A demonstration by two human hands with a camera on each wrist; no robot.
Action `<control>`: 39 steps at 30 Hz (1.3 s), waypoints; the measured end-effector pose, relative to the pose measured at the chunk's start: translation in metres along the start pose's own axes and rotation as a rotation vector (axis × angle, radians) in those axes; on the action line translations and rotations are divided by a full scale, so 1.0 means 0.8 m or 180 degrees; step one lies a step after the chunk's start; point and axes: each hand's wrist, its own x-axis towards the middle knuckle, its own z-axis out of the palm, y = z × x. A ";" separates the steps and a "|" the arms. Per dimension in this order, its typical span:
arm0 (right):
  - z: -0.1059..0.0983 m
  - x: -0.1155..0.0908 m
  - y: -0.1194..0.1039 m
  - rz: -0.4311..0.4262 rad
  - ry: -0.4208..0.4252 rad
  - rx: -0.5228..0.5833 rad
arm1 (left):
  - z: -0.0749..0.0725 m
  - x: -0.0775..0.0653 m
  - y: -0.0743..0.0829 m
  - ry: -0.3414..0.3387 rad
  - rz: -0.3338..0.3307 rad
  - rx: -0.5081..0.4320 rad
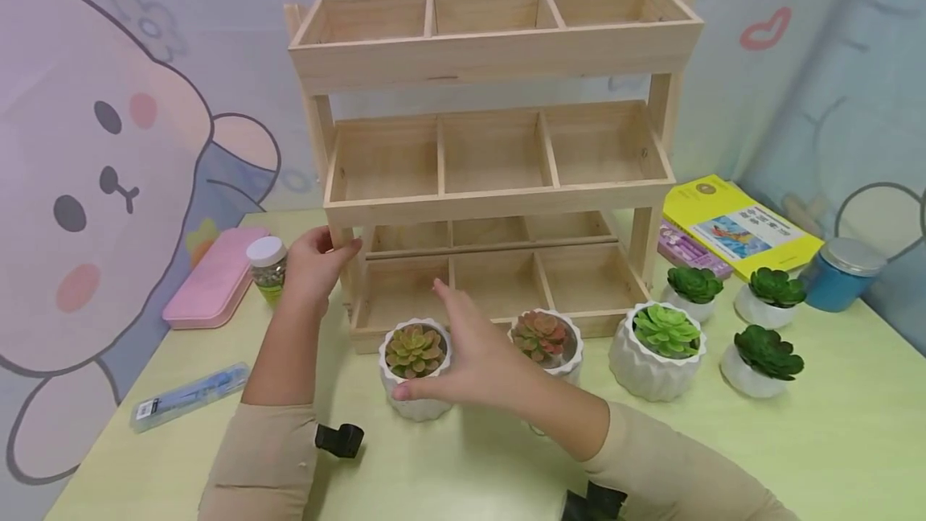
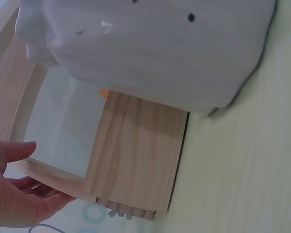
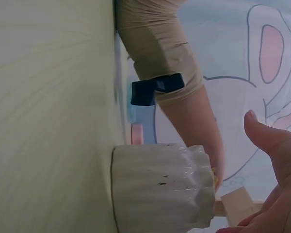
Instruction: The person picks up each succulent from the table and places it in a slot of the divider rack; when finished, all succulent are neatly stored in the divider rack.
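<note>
White, shiny pot (image 3: 160, 187) on the table (image 1: 492, 465), just before the rack (image 1: 499, 196), with one hand spread at its side.
The right hand (image 1: 477, 360) has thumb and fingers wide apart around the pot's right side; whether they touch it, I cannot tell. The left hand (image 1: 314, 268) has its fingers curled round the rack's left post. In my judgement, the smooth pot could slip if it is held only near the rim, and the plant (image 1: 415, 350) could be bent by a thumb pressing inward. The right forearm crosses close before the middle pot (image 1: 567, 372), so a careless swing could knock it. A pull on the post could tilt the rack, and the jar (image 1: 268, 268), near the left wrist, could be pushed over.
</note>
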 end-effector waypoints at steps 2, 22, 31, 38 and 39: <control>0.006 0.003 0.007 -0.0023 0.0003 -0.0030 | 0.000 0.000 0.000 0.0021 -0.0026 0.0017; 0.039 0.013 0.037 -0.0121 0.0153 0.0415 | 0.009 0.000 -0.003 0.0103 0.0118 0.0233; 0.055 0.012 0.050 -0.0296 0.0526 0.0843 | 0.008 0.000 -0.004 0.0105 0.0119 0.0364; 0.059 0.012 0.055 -0.0391 0.0667 0.1005 | 0.009 -0.001 -0.002 0.0094 0.0099 0.0390; 0.059 0.013 0.056 -0.0417 0.0687 0.1024 | 0.009 -0.001 -0.002 0.0096 0.0107 0.0383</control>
